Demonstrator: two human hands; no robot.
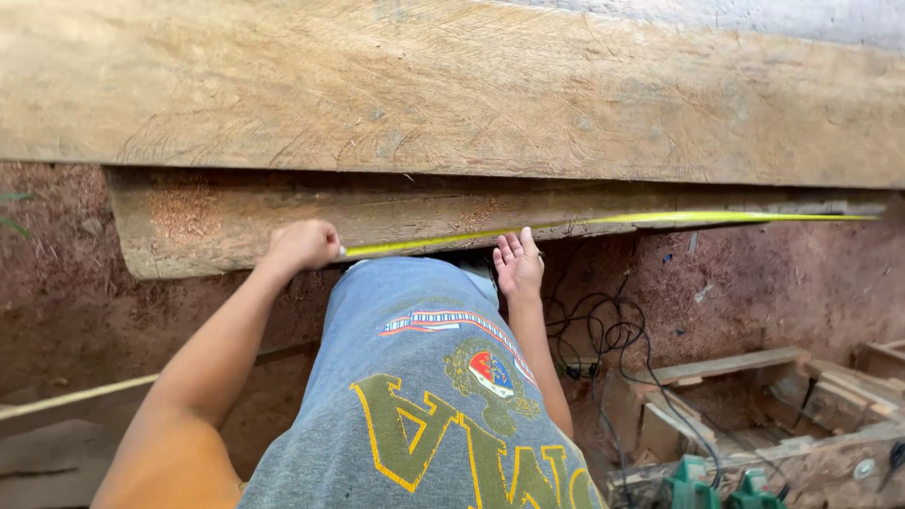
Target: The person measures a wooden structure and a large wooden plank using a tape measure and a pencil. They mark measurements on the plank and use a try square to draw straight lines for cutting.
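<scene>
Yellow steel measuring tape blade (603,224): drawn out level along the front edge of a rough-sawn pale wooden plank (236,221), running from the left fist out to the right. Left hand (304,245): fingers curled shut around the tape's near end, pressed against the plank. Right hand (518,264): fingers straight and close together, tips touching the tape from below. Wide pale timber slab (452,90): lying above the plank. Black electric cables (603,339): coiled on red-brown earth, lower right. Wooden pallet frame (754,396): beside the cables.
</scene>
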